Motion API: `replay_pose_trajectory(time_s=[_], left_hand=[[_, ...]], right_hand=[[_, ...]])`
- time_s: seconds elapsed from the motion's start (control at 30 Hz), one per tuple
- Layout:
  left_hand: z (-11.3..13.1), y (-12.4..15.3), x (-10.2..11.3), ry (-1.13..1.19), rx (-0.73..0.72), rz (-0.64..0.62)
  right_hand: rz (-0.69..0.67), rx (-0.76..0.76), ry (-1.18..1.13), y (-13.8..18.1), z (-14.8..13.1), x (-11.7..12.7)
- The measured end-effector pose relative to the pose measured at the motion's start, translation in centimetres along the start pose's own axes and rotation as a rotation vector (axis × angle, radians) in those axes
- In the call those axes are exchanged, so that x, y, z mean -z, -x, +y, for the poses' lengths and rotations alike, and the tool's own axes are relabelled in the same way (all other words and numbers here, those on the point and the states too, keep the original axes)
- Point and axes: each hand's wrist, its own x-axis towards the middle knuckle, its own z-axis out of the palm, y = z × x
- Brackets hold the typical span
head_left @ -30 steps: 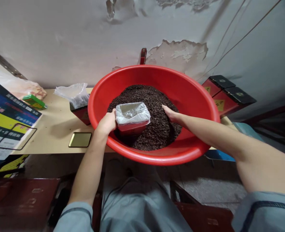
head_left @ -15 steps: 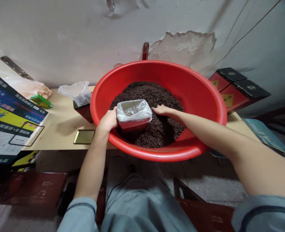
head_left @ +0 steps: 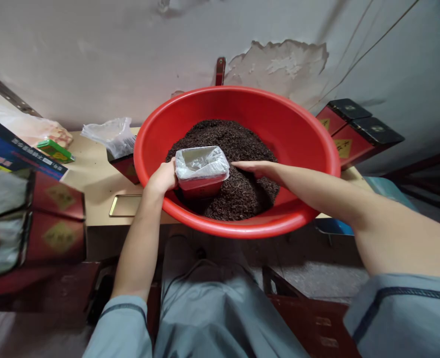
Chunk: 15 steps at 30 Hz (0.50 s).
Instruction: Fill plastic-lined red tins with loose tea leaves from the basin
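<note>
A round red plastic basin sits on a pale table, its near rim overhanging the edge. At its 9 o'clock a second tin under a crumpled clear bag stands half hidden by the basin wall. A flat gold lid lies at 8 o'clock, two black-lidded tins lean at 2 o'clock, and blurred red boxes crowd the far left. The basin holds a heap of dark, wiry loose leaves. Sunk in the heap at 7 o'clock is a square red tin lined with thin plastic. The left hand is clamped on its side. The right hand lies flat, fingers spread open, on the leaves just beside it.
</note>
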Motion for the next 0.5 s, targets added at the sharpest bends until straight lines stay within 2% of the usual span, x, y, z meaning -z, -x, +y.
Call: replay_pose_trajectory(time_s=[0.1, 0.17, 0.23, 0.37, 0.43, 0.5], left_hand=[[-0.1, -0.1, 0.0, 0.004, -0.013, 0.017], [-0.1, 0.0, 0.0, 0.018, -0.016, 0.023], [-0.1, 0.1, 0.1, 0.038, -0.027, 0.025], [0.5, 0.8, 0.7, 0.119, -0.003, 0.106], [0.8, 1.1, 1.2, 0.168, 0.052, 0.194], [1.0, 1.2, 1.5, 0.211, 0.090, 0.278]], right_hand=[[-0.059, 0.084, -0.094, 0.2, -0.5, -0.3], [-0.037, 0.093, -0.088, 0.4, -1.1, -0.5], [0.068, 0.103, -0.003, 0.6, -2.0, -0.5], [0.359, 0.237, 0.377, 1.5, -3.9, 0.3], [0.437, 0.316, 0.481, 2.0, -4.6, 1.0], [0.464, 0.412, 0.471, 2.6, -5.3, 1.4]])
